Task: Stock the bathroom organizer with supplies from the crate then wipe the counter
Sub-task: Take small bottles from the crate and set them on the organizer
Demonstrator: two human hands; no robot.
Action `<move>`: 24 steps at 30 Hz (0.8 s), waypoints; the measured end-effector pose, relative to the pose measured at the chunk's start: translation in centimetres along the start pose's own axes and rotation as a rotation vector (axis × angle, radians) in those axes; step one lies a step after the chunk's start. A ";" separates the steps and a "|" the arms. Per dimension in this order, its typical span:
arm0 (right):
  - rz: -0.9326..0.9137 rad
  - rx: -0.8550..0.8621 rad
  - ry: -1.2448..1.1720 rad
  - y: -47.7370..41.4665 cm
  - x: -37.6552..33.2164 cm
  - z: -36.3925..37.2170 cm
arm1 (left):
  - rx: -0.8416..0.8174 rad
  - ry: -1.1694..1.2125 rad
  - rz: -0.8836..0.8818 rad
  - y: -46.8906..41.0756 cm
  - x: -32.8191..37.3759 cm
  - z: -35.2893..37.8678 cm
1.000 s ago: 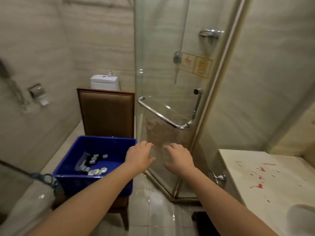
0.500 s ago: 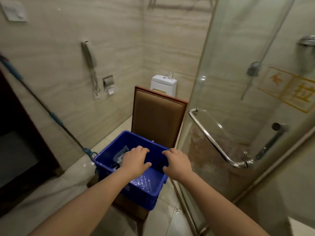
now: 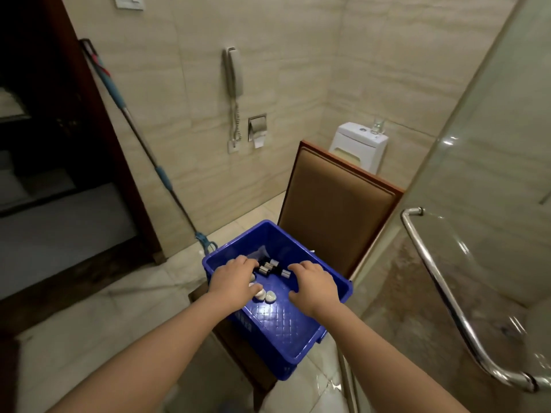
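since the supplies lie loose on the floor of the blue crate [image 3: 280, 326], i have both hands down inside it rather than on its rim. my left hand [image 3: 235, 278] is palm-down at the crate's nine o'clock side, fingers curved over the small dark bottles [image 3: 269, 268] and thumb next to the white caps [image 3: 267, 296]. i cannot tell whether it has closed on anything, because the fingertips are hidden. my right hand [image 3: 313, 286], at three o'clock, hovers spread and relaxed with nothing in it, ready, i judge, to gather whatever the left misses.

the bottles are bunched towards the crate's far end, at twelve o'clock from my wrists, with a clear packet [image 3: 258, 251] just beyond them. the crate sits on the seat of a brown chair [image 3: 337, 210], which puts it at reaching height.

further out, a mop [image 3: 134, 123] leans on the wall at ten o'clock, a toilet tank [image 3: 357, 144] stands behind the chair at one o'clock, and a glass shower door [image 3: 483, 174] fills three o'clock. neither the organizer nor the counter is in view, so i judge the stocking has barely begun.
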State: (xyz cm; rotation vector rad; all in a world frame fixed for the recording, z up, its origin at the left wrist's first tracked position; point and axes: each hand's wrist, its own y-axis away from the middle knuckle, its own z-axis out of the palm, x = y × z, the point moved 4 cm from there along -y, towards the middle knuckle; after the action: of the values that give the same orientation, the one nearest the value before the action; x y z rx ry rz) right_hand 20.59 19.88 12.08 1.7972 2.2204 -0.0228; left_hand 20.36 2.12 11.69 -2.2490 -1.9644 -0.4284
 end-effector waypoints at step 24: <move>0.303 -0.347 -0.136 -22.3 7.5 11.9 | -0.422 -0.008 0.141 -26.9 -6.7 13.1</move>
State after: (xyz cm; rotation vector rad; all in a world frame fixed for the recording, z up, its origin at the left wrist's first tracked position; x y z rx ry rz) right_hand 0.30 19.77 -4.66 1.8483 1.7157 0.2764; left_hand -5.26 3.34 -5.22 -2.6133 -1.8395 -0.8890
